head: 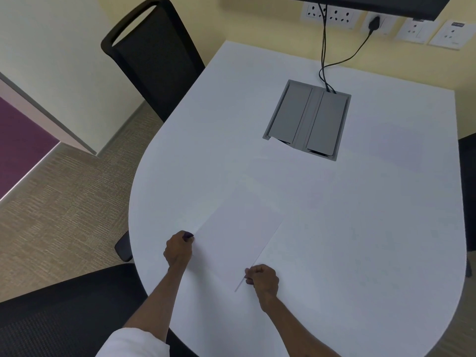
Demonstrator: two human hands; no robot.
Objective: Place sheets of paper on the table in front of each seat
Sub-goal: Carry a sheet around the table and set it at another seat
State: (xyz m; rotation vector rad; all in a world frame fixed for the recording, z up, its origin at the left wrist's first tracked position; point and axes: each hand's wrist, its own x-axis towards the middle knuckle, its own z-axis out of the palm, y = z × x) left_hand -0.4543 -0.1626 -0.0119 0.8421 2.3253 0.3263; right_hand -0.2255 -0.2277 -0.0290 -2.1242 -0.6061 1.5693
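A white sheet of paper (231, 238) lies at a slant on the white table (360, 228), near the front left edge. My left hand (178, 249) pinches its left edge, fingers curled. My right hand (262, 279) grips the sheet's near right corner, which is lifted slightly off the table. A larger pale sheet (296, 171) seems to stretch from the held sheet toward the grey cable box; its outline is faint against the table.
A grey cable box (309, 119) is set into the table's middle, with black cables (323, 47) running up to wall sockets. A black chair (154, 55) stands at the far left, another black chair (64, 318) below me, and a third chair (468, 191) at the right edge.
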